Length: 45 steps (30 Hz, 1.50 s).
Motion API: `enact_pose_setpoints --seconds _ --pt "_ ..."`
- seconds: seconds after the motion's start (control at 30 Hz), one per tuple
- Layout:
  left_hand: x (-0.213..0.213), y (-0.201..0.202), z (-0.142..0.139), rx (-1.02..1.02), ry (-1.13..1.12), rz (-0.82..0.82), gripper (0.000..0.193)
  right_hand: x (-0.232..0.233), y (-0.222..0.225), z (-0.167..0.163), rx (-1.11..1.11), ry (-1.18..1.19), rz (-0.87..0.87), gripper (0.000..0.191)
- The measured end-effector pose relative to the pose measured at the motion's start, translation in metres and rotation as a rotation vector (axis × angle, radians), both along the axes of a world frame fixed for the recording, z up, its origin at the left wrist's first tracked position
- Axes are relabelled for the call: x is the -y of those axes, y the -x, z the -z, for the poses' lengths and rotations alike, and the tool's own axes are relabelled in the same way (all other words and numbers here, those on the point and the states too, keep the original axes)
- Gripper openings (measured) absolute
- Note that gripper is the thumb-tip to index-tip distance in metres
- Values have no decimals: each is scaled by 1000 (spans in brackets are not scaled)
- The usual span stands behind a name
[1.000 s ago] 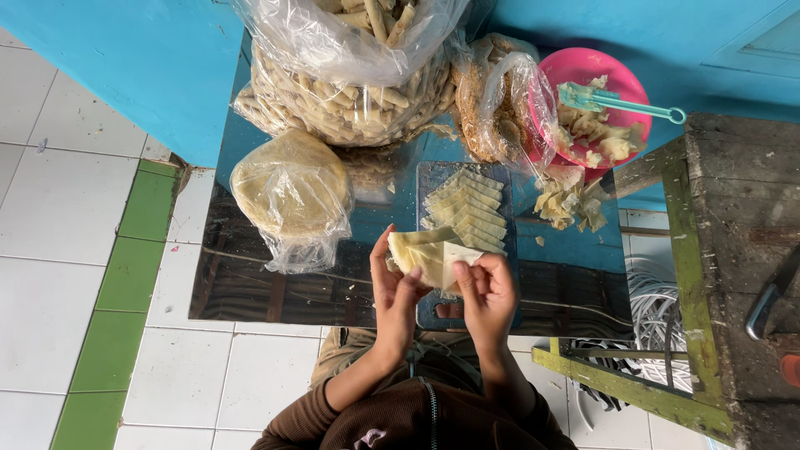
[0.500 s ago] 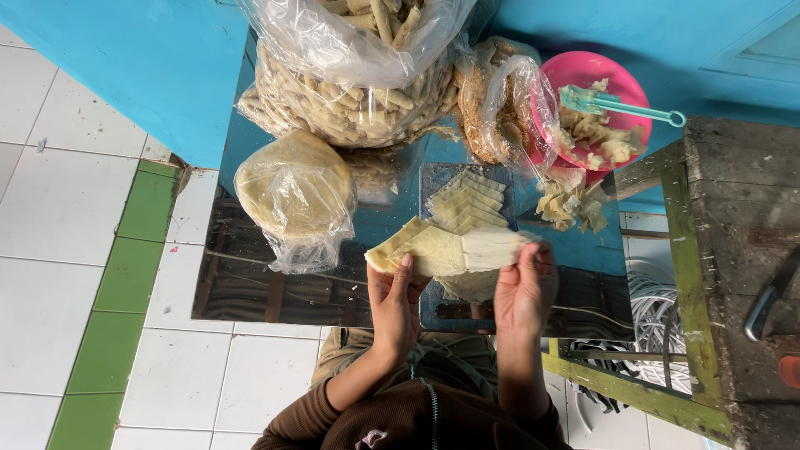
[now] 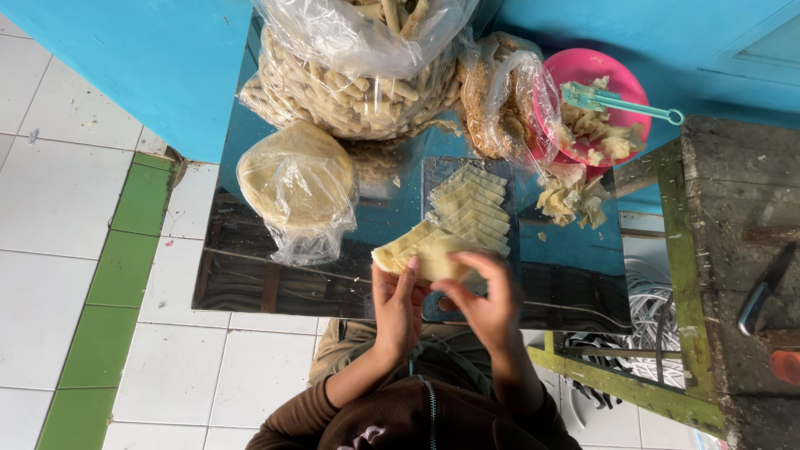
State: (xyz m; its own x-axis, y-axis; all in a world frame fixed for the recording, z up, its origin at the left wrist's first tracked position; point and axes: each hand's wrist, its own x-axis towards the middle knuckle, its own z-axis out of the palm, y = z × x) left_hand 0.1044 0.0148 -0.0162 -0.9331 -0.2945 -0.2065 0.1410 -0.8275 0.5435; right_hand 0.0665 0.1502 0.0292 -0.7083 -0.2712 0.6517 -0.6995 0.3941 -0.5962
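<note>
My left hand and my right hand both hold a fanned stack of pale yellow dough wrappers just above the near edge of a glossy blue table. Behind the stack, more wrappers lie in an overlapping row on a dark board. My right fingers curl over the top wrapper; my left thumb presses its near edge.
A clear bag of flat round wrappers lies at the left. Large bags of rolled snacks stand at the back. A pink bowl with filling and a teal utensil is at the right, beside a worn wooden bench.
The wrappers went from a small bunch held upright to a spread fan held wide, and now both hands have drawn together over the fan's near end.
</note>
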Motion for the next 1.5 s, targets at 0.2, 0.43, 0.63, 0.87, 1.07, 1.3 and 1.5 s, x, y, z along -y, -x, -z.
enact_pose_setpoints --seconds 0.2,0.43,0.63,0.87,1.07,1.3,1.5 --pt "-3 -8 5 22 -18 29 34 0 9 -14 119 269 103 37" --pt "-1 -28 34 -48 398 92 39 -36 -3 26 770 304 -17 21" --pt "4 -32 44 111 438 123 36 -44 -20 32 711 183 209 13" --pt "39 -15 36 7 440 -38 40 -47 -19 13 784 169 281 14" --pt "74 14 15 -8 595 -3 41 -49 -18 15 817 257 315 12" --pt "82 23 -45 78 1705 -291 61 -45 -17 25 552 100 365 17" --pt "61 -9 -48 -256 1562 -487 44 -56 5 24 359 463 251 46"
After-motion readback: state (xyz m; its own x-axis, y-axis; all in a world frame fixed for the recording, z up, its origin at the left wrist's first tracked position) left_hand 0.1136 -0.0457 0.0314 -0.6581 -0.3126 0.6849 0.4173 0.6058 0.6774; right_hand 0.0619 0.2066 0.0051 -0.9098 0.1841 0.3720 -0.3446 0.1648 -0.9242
